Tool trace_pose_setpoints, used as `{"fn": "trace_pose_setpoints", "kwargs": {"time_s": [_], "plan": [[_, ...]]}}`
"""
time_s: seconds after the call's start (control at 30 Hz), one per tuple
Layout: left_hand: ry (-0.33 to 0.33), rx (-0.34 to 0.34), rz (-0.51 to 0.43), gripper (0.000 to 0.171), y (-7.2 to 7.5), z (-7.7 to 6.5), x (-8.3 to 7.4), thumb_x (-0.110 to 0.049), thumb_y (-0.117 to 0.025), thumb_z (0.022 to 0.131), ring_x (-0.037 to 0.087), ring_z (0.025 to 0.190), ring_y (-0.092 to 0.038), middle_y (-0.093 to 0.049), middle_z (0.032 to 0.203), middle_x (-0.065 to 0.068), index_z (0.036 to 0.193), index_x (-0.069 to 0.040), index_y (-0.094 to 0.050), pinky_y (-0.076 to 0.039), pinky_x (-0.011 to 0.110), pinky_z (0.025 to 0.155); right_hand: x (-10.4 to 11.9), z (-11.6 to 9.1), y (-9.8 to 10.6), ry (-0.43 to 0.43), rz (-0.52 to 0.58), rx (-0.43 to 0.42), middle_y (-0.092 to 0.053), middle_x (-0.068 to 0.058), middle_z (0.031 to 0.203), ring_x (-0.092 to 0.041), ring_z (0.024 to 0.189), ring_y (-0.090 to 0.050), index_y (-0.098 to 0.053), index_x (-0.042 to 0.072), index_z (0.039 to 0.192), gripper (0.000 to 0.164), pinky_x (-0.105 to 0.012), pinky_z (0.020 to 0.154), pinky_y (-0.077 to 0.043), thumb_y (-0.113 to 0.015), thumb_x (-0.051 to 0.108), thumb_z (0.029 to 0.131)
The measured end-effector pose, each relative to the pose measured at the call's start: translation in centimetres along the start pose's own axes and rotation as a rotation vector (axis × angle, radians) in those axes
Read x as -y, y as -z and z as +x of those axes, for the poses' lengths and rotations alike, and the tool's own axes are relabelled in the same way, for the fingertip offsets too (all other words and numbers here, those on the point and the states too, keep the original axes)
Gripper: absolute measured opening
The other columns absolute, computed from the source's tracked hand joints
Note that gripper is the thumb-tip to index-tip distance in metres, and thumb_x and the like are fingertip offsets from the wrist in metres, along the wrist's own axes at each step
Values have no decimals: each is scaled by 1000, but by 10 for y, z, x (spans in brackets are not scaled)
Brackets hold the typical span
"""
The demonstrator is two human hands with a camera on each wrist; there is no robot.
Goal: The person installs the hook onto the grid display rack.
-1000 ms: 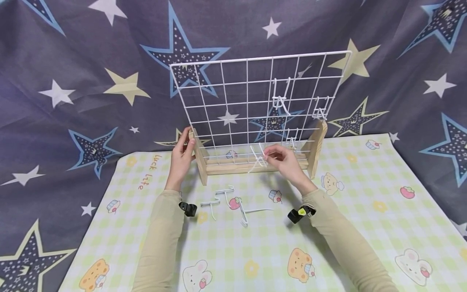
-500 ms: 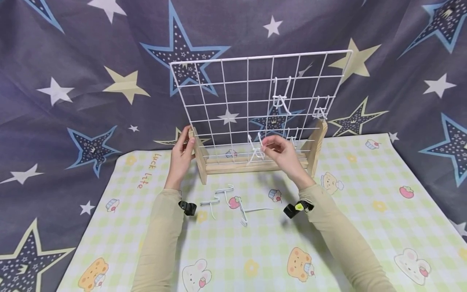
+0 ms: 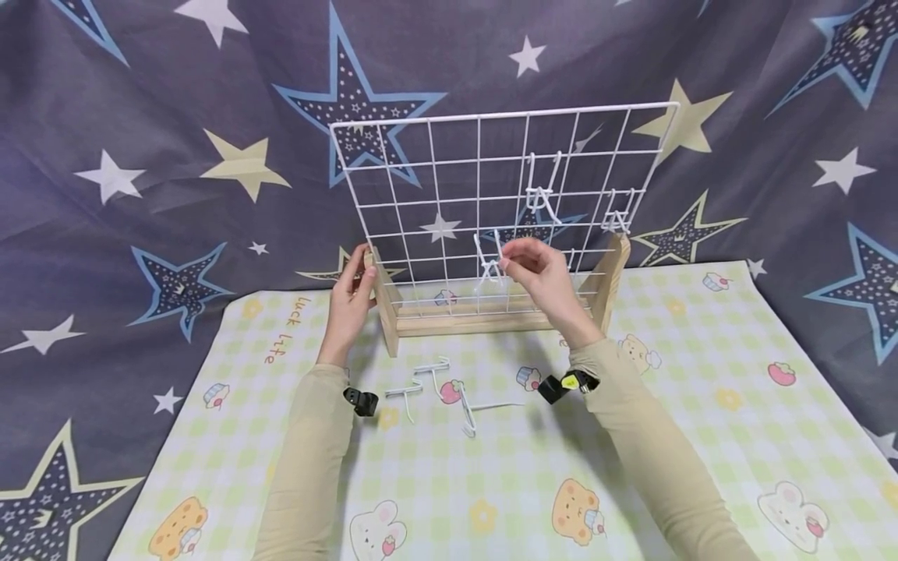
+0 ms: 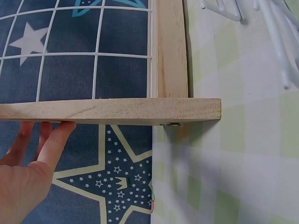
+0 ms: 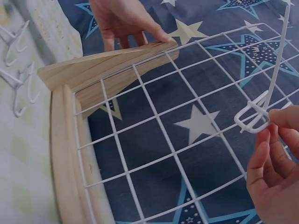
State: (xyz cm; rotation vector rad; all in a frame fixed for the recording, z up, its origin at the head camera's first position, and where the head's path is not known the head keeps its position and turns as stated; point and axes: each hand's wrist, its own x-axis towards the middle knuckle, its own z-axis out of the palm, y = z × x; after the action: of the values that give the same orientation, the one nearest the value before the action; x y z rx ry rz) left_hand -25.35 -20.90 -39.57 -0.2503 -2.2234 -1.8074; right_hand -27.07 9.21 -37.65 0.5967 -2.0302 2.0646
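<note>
A white wire grid (image 3: 436, 206) stands in a wooden stand (image 3: 384, 312) on the table. At the stand's left side panel, my left hand (image 3: 348, 300) rests with its fingertips against the outer face, as the left wrist view shows (image 4: 30, 186). My right hand (image 3: 543, 280) pinches a white wire hook (image 3: 489, 269) between thumb and fingers, in front of the grid's lower middle. In the right wrist view this hook (image 5: 252, 116) has its long prong pointing up and overlaps the grid wires. Two white hooks hang higher on the grid's right half (image 3: 540, 199); another is mostly hidden behind my right hand.
Three loose white hooks (image 3: 468, 409) lie on the green checked tablecloth (image 3: 484, 475) in front of the stand, between my forearms. A dark curtain (image 3: 168, 86) with a star pattern hangs right behind the stand.
My right hand has lifted the hook from near the stand's base bar up along the grid, slightly to the left. My left hand has stayed at the side panel.
</note>
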Motion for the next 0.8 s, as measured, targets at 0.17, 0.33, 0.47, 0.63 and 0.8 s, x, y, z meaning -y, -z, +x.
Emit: {"fn": "trace_pose_setpoints", "kwargs": {"time_s": [0.17,0.33,0.47,0.63,0.8], "plan": [[8,0,1,48,0,0,0,-16,-46,104,18,93,-52,-47,115,15,150,-9,-36,-57,41,83,4,5,0,32,6,-19,-66,-10,88,-25,73,-58,-61,-14,103,17,-22,63,-52,-64,-8,88],[3,0,9,48,0,0,1,-16,-45,104,19,93,-52,-47,116,16,150,-10,-36,-58,37,81,6,8,2,36,5,-31,-67,-10,87,-14,68,-57,-60,-15,104,18,-22,58,-52,-64,-8,88],[-2,0,12,47,1,0,1,-16,-46,104,19,91,-51,-47,114,14,150,-9,-36,-58,38,81,7,9,3,45,-9,-37,-66,-14,88,-10,66,-56,-61,-15,105,18,-19,55,-51,-64,-8,88],[-8,-3,13,47,1,-1,1,-16,-46,104,20,90,-51,-48,113,12,149,-9,-37,-58,39,81,10,10,3,58,-58,-44,-64,-21,90,-8,67,-55,-61,-15,105,17,-18,54,-51,-62,-10,89],[-10,0,17,47,1,-1,0,-16,-46,104,23,91,-52,-48,113,12,149,-9,-36,-58,41,81,26,7,-1,42,-77,-74,-64,-16,86,-6,66,-54,-59,-18,105,17,-16,55,-50,-61,-9,90]]}}
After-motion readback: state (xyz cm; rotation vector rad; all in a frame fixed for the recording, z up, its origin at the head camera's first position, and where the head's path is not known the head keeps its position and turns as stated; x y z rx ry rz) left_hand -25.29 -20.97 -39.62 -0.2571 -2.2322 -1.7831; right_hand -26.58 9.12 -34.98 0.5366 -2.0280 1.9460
